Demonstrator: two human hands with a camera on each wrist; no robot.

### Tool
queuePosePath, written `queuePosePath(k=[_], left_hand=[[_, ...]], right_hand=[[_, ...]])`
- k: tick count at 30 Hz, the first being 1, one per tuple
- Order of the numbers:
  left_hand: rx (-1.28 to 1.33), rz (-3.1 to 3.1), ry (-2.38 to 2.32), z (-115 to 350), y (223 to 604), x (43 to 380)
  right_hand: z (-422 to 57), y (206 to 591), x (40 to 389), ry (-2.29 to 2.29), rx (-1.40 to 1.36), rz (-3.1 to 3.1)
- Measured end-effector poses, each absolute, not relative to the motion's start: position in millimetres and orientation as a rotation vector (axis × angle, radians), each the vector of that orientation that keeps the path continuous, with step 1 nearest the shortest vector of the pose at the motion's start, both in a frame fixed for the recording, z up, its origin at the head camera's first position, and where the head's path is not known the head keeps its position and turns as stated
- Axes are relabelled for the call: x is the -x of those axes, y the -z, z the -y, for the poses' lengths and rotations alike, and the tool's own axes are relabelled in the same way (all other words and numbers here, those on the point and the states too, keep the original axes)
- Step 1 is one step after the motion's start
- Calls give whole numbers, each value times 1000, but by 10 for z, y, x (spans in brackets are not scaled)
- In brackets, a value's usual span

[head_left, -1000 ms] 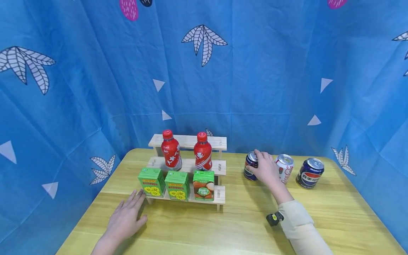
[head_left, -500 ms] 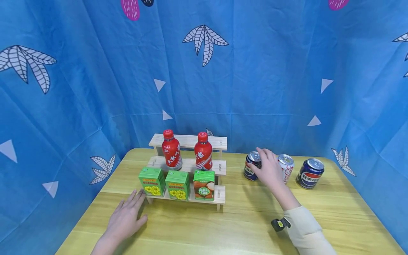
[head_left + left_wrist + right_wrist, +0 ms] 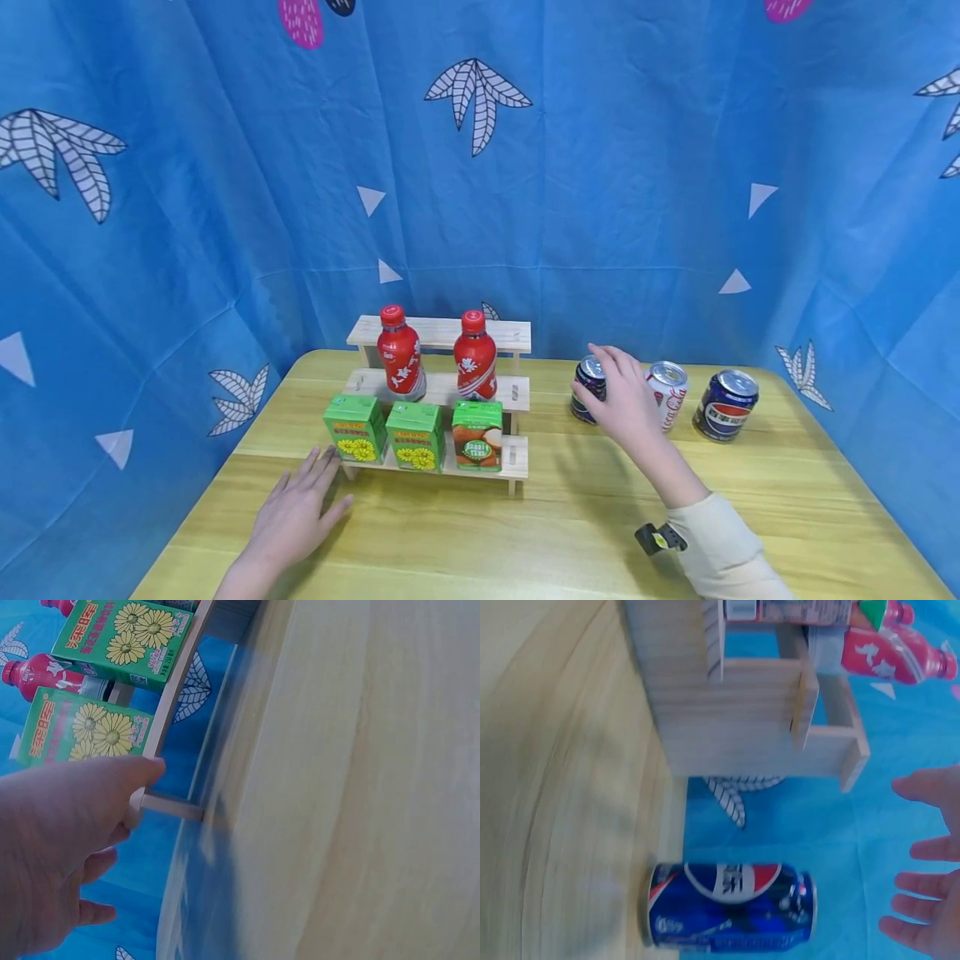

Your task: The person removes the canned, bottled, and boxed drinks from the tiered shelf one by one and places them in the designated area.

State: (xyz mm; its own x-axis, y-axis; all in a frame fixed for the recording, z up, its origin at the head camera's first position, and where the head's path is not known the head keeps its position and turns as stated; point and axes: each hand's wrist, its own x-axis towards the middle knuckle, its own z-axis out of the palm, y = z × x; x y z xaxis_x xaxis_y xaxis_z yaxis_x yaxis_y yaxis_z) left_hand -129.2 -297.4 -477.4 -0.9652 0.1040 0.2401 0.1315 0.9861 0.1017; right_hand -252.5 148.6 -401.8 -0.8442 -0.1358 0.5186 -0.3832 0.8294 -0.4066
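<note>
My right hand (image 3: 628, 404) hovers with spread fingers close to the leftmost dark blue Pepsi can (image 3: 589, 388), which stands upright on the table. In the right wrist view, a gap shows between the fingers (image 3: 919, 907) and that can (image 3: 731, 906). My left hand (image 3: 294, 510) lies low at the front left, its fairly straight fingertips at the left end of the wooden tiered rack (image 3: 517, 467). The left wrist view shows a fingertip at the bottom tier's edge, beside a green chrysanthemum drink carton (image 3: 86, 727).
A white Coca-Cola can (image 3: 667, 387) and another Pepsi can (image 3: 726, 406) stand to the right. The rack's middle tier carries two red bottles (image 3: 401, 357); the bottom tier has green cartons (image 3: 415, 437). A blue patterned curtain (image 3: 637, 208) encloses the table (image 3: 570, 533).
My right hand has drawn back from the leftmost Pepsi can's top and its fingers have spread; the wrist has come slightly nearer. The left hand stays almost in place.
</note>
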Motion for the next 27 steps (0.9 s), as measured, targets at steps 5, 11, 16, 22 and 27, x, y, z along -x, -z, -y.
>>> queuePosePath(k=[5, 11, 16, 22, 27], left_hand=[[174, 2886, 183, 2966, 4766, 1287], [167, 2895, 183, 2956, 4758, 1282], [159, 2898, 176, 2957, 4759, 1277], [157, 2896, 178, 2961, 4767, 1281], [164, 2882, 176, 2957, 4772, 1279]], right_hand=[[-1351, 3996, 2498, -724, -431, 2478], [-1160, 3981, 2490, -731, -480, 2445], [-986, 3934, 2478, -781, -509, 2448], [-785, 3898, 2478, -845, -546, 2423], [-642, 3868, 2470, -920, -588, 2380]])
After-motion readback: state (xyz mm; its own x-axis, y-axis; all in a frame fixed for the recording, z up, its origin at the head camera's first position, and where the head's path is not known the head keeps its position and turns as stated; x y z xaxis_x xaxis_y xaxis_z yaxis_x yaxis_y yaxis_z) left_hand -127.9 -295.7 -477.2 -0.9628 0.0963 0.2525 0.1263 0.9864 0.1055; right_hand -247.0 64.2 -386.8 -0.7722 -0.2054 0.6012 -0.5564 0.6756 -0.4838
